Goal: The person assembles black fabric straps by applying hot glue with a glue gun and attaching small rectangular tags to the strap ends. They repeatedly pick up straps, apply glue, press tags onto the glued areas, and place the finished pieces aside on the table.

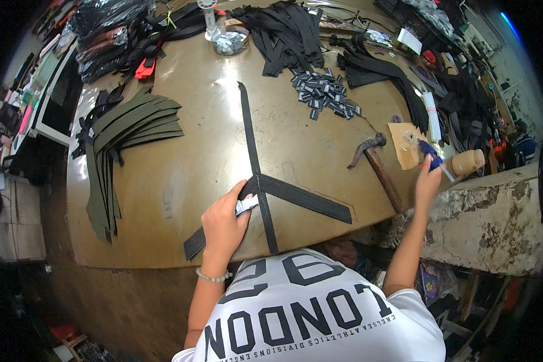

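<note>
My left hand point(224, 211) presses on a black wide strap point(308, 201) that bends at its middle, its two ends angling toward me. A narrow black strap point(249, 130) crosses it at the bend, running away from me. A small white tag point(246, 205) sticks out beside my left fingers. At the right, my right hand point(427, 176) is closed round what looks like a blue glue gun point(427, 148), with a whitish stick point(447, 173) protruding. The tool is over a tan piece of cardboard point(402, 145). My fingers hide part of it.
A hammer point(383, 180) lies between my hands. Olive strips point(105, 157) are stacked at left. Small black pieces point(324, 93), black straps point(286, 33) and a clear tub point(230, 42) stand farther back. A tape roll point(467, 162) sits on the right ledge point(482, 223).
</note>
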Available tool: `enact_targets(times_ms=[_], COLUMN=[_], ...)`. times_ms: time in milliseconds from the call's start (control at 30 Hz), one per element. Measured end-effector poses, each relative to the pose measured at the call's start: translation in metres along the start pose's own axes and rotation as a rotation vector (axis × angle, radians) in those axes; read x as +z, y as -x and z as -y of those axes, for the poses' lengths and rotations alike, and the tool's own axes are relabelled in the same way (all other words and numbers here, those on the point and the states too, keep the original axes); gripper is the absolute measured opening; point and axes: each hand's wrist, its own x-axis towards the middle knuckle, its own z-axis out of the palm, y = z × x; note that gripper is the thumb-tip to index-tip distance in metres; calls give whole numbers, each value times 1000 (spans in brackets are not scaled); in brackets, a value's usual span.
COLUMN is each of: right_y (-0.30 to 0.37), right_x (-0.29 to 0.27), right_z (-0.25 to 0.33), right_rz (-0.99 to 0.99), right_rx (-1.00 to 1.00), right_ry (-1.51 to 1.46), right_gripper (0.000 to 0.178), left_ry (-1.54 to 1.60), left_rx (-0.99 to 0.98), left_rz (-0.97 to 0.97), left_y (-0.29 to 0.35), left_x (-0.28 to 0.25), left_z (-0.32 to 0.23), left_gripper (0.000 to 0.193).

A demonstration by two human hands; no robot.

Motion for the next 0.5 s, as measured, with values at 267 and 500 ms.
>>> enact_targets(times_ms=[267, 500], right_y=[42, 53], right_x=[1, 157], right_z=[117, 179], right_rz=[416, 432], right_rx=[-256, -532], right_ry=[-211, -31], right_gripper=[37, 38], left_ry=[5, 35], left_rx=[21, -20], left_rz=[6, 55], left_y=[0, 14], left_x=[0, -5], left_z=[-2, -11], left_gripper=[31, 31])
